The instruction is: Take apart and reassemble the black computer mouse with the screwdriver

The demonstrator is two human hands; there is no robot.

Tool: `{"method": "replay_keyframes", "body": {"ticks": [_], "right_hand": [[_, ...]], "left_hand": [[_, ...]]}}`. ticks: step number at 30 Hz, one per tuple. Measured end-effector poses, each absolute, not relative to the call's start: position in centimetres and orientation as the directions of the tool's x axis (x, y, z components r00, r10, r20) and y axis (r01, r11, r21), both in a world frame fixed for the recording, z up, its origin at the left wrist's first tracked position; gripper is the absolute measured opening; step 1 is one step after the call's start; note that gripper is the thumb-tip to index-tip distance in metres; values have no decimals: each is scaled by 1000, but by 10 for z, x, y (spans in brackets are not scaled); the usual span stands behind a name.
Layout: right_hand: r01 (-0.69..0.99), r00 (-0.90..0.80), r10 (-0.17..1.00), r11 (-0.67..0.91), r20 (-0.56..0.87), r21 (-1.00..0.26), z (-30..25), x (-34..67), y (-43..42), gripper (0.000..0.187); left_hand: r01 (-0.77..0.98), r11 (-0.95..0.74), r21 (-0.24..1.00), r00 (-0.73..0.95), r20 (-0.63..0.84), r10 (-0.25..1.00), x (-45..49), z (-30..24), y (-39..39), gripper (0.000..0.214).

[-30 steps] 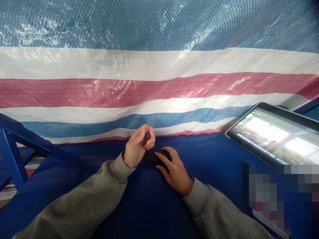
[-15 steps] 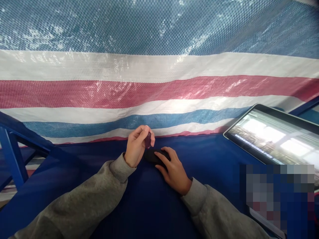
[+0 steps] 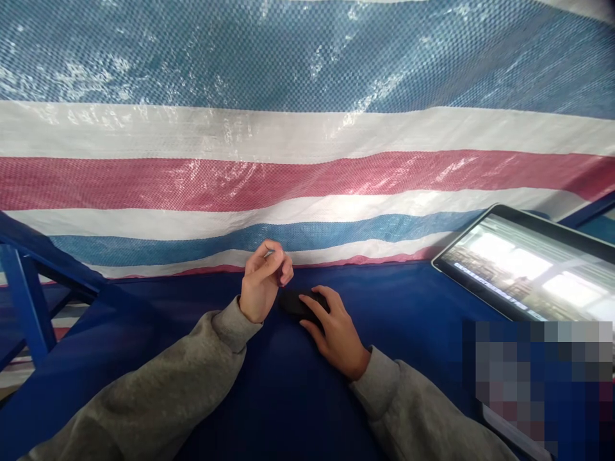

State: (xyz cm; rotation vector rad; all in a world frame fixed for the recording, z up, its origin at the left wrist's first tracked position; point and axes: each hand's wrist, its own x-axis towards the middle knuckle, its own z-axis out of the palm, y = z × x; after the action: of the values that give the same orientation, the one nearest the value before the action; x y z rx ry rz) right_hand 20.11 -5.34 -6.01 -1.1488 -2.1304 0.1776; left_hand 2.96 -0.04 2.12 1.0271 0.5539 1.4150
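Raised over the blue tabletop, my left hand is closed with its fingers curled in and the thumb against them. Whatever it holds is hidden behind the fingers. Just to its right, my right hand rests on a black computer mouse, its fingers laid over the right side and the thumb at the near edge. The mouse lies flat on the table. Grey sleeves cover both forearms.
A tablet-like screen in a dark frame leans at the right. Behind the table hangs a striped woven plastic sheet. A blue metal frame stands at the left. The lower right corner is pixelated.
My left fingers have shifted and curled; the small dark purplish thing seen between them before is now out of sight. My right hand stays on the mouse.
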Motion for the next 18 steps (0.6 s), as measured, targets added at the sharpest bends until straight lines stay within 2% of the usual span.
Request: {"method": "replay_keyframes", "body": {"ticks": [7,12,18], "right_hand": [[674,-363,773,603,520,-427,-58,201,-54,37],[672,-365,777,601,513,-431,-59,202,-53,39],[671,-350,774,600,528,-435,-60,202,-53,39]], "left_hand": [[-476,-164,864,135,256,957,32,20,1,29],[-482,-107,869,201,228,953,34,25,-3,39],[-499,-93,861,235,238,942,34,25,-5,23]]}}
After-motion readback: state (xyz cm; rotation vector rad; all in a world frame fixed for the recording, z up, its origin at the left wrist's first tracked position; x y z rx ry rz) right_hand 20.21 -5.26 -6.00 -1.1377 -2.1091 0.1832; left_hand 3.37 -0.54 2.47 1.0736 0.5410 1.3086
